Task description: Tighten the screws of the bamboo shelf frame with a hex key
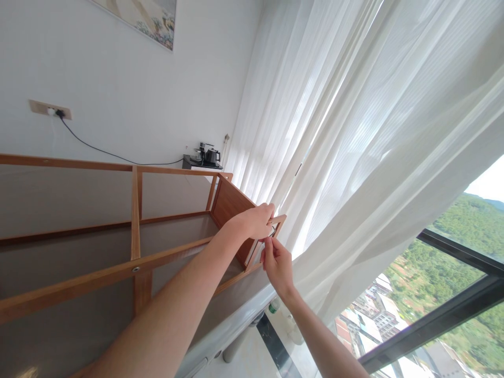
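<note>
A long brown wooden frame [173, 255] with crossbars stretches from the left edge to the middle of the view. At its right end is a solid wooden panel [234, 195]. My left hand [255, 222] reaches over this end, its fingers bent round the wood by the corner. Just below it, my right hand [277, 262] is closed in a pinch, thumb against finger. A thin dark metal piece shows between the two hands at the corner; it may be a small hex key, but my fingers cover most of it.
A black kettle set [208, 154] stands on a small dark stand by the wall. A cord runs to the wall socket [50, 109]. White curtains [338, 131] hang close on the right, beside a window with a dark frame [429, 320]. A green-labelled bottle [274, 305] is below.
</note>
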Demonstrator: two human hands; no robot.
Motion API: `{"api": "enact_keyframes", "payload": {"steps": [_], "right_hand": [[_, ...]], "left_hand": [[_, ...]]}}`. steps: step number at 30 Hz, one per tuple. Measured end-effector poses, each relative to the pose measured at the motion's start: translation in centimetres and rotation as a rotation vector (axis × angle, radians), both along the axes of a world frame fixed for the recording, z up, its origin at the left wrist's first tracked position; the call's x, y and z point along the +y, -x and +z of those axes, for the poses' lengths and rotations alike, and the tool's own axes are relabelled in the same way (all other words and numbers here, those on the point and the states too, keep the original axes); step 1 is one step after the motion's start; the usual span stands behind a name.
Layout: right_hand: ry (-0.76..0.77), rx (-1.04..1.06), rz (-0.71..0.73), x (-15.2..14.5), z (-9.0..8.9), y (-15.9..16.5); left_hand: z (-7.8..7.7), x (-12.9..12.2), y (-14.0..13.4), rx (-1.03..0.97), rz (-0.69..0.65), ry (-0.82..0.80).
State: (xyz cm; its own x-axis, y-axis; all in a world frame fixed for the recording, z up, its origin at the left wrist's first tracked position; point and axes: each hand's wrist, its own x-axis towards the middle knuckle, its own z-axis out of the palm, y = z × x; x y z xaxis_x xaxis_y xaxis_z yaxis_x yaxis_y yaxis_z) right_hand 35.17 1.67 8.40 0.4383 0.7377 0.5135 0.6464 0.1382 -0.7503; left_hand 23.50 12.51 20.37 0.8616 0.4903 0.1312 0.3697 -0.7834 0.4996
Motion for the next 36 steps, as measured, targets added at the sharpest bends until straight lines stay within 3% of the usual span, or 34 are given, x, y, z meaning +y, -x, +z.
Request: {"api": "enact_keyframes", "payload": {"steps": [14,21,36], "right_hand": [[0.029,-0.161,-0.012,0.4,0.2,-2.5],[0.055,-0.186,0.012,0.7,0.2,-3.0],[0.143,-0.234,0.098,-0.6,2.8,-4.7]], "left_hand": [[0.2,-0.2,0.1,-0.003,0.009,-0.057],[-0.5,0.4,-0.3,-0.031,-0.008,-0.071],[-0.8,0.6,-0.4,-0.027,-0.004,-0.065]]}}
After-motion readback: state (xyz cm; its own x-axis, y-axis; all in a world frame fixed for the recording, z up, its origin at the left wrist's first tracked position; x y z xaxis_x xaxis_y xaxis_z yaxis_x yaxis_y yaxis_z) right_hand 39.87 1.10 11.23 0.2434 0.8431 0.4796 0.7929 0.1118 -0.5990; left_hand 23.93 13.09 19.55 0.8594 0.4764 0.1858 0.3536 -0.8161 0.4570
